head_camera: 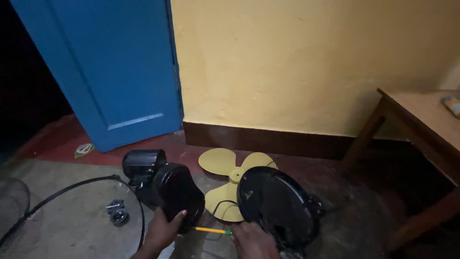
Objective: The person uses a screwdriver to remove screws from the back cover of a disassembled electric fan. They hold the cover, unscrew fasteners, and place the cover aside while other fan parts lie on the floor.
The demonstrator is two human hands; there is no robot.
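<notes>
My left hand (163,230) grips the lower edge of a black fan motor housing (175,192), which lies on the floor. My right hand (251,240) holds a yellow-handled screwdriver (213,230) that points left toward the housing. Just above my right hand leans the fan's round black base (280,208). A yellow three-bladed fan blade (230,175) lies flat on the floor between housing and base. A black cable (218,208) runs across it.
A black ring of the fan guard (72,189) and a wire grille (12,201) lie at the left. Small black parts (116,211) sit inside the ring. A blue door (110,72), a yellow wall and a wooden table (421,129) surround the spot.
</notes>
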